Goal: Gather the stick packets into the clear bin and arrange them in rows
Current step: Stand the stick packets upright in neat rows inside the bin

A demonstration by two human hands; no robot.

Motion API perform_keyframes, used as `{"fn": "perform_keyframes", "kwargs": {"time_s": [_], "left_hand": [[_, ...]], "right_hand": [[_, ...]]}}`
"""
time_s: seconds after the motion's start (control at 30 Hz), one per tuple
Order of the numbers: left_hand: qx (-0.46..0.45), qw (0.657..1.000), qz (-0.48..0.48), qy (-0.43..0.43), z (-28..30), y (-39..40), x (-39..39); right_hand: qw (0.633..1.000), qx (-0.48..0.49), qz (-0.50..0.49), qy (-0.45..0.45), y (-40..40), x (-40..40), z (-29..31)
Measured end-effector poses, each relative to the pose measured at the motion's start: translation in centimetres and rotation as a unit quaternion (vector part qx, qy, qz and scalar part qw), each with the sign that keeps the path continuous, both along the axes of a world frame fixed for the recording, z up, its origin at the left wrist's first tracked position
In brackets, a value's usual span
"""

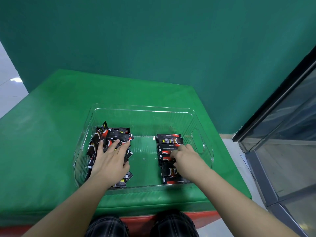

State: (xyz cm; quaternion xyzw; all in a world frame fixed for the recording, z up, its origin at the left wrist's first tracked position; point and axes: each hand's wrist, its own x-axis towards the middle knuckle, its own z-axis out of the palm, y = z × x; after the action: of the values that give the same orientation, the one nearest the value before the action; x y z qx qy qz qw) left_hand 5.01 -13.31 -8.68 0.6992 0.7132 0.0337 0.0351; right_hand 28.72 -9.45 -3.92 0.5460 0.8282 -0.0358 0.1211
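A clear plastic bin (143, 111) sits on the green table. In its left part lies a loose heap of black-and-red stick packets (112, 135). My left hand (111, 158) rests flat on that heap with fingers spread. Along the bin's right side a neat row of packets (169, 140) runs from back to front. My right hand (186, 159) is over the middle of this row, its fingers curled down onto a packet; whether it pinches one I cannot tell. The bin's middle strip shows bare floor.
The green padded table (51, 142) extends left and behind the bin. A dark green wall (153, 40) stands behind it. A glass door with a black frame (282, 117) is at the right. My knees (140, 224) are below the table's near edge.
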Motion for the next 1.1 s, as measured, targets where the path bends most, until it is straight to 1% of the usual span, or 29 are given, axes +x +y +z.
{"fn": "perform_keyframes", "kwargs": {"time_s": [0.07, 0.17, 0.4, 0.5, 0.63, 0.73, 0.83, 0.9, 1.03, 1.1], "left_hand": [[-0.001, 1.000, 0.000, 0.002, 0.0, 0.0, 0.0], [-0.004, 1.000, 0.000, 0.008, 0.0, -0.1, 0.0], [-0.004, 1.000, -0.001, 0.005, 0.1, -0.1, 0.0], [-0.006, 1.000, -0.001, 0.005, 0.1, -0.1, 0.0], [-0.005, 1.000, 0.000, 0.000, 0.2, -0.1, 0.0], [-0.004, 1.000, 0.000, -0.002, 0.1, -0.1, 0.0], [-0.002, 1.000, 0.000, -0.007, 0.0, -0.1, -0.1], [0.003, 1.000, 0.001, -0.018, -0.1, -0.1, -0.1], [0.011, 0.999, 0.004, -0.038, -0.3, -0.1, -0.2], [0.012, 0.999, 0.005, -0.038, -0.4, -0.1, -0.2]], "right_hand": [[0.999, -0.032, 0.032, 0.030, -0.8, -0.8, -0.4], [0.995, -0.086, 0.039, 0.043, -1.5, -1.4, -1.2], [0.992, -0.116, 0.021, 0.050, -1.9, -1.0, -0.7], [0.990, -0.127, 0.032, 0.053, -2.1, -1.0, -0.1], [0.984, -0.171, 0.049, 0.027, -2.1, -2.0, 0.6], [0.981, -0.191, 0.034, 0.007, -2.0, -2.5, 0.9], [0.981, -0.191, 0.014, 0.009, -1.7, -2.4, 0.9], [0.982, -0.187, 0.012, 0.032, -1.6, -2.7, 0.5], [0.977, -0.165, 0.025, 0.134, -2.0, -5.1, -0.9], [0.968, -0.185, 0.008, 0.170, -2.5, -6.8, -1.4]]}}
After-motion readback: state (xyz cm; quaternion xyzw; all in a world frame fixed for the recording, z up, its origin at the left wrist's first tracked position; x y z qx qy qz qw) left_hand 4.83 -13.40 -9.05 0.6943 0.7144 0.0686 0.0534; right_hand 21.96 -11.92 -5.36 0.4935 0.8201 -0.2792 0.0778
